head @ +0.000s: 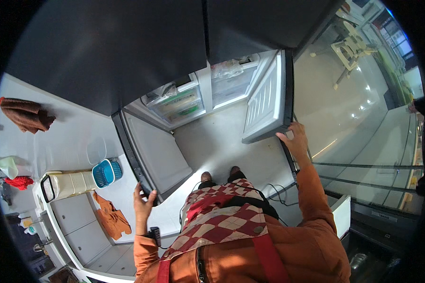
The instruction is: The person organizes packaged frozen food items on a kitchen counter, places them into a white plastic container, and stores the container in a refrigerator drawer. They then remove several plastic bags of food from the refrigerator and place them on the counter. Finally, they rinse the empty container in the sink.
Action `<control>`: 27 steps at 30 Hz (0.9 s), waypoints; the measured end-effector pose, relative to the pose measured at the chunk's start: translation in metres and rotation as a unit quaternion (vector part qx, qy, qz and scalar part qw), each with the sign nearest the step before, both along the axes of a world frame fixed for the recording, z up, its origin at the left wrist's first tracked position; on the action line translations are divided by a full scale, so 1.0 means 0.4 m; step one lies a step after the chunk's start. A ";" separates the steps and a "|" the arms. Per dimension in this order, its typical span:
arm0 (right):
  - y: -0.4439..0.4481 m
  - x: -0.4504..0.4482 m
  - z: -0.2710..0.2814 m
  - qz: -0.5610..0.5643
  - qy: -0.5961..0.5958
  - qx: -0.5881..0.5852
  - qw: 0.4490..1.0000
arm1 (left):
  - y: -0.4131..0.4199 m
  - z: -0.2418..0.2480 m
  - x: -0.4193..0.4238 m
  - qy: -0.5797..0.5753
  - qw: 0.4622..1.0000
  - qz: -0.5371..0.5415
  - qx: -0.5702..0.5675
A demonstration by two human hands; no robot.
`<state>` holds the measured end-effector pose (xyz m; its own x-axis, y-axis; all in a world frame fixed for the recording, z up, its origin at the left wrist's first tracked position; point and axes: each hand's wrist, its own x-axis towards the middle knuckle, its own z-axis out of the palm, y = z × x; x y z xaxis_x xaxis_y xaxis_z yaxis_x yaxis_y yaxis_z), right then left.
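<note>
A dark refrigerator stands before me with its two lower freezer doors swung outward. My left hand [143,204] grips the outer edge of the left freezer door [156,148], thumb on the near side. At the right, my right hand [297,142] holds the bottom corner of the right freezer door [265,100], whose ribbed white inner side faces the compartment. Between the doors, clear drawers show: the left drawer stack [182,104] holds bagged items, some green. A crumpled plastic bag [228,69] lies atop the right drawer stack [232,85].
Closed upper doors [109,53] fill the top of the view. At left are a cream bin [71,185], a blue basket [107,174], an orange cloth [111,217] and a hanging brown towel [26,115]. A black cable [283,198] trails near my legs; glass panels [368,169] stand right.
</note>
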<state>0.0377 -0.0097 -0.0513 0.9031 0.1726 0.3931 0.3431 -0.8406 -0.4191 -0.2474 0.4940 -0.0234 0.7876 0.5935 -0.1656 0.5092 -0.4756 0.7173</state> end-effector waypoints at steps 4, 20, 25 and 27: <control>-0.123 -0.043 -0.020 -0.175 0.060 0.071 0.980 | -0.148 -0.022 0.106 -0.080 0.995 0.035 -0.047; -0.406 0.099 -0.093 -0.250 0.079 0.373 0.890 | -0.276 -0.114 0.798 -0.105 0.959 0.061 -0.256; -0.408 0.127 -0.128 -0.314 0.098 0.375 0.867 | -0.178 -0.147 0.973 -0.144 0.957 0.109 -0.225; -0.407 0.135 -0.143 -0.339 0.072 0.376 0.859 | -0.148 -0.163 1.012 -0.170 0.961 0.104 -0.190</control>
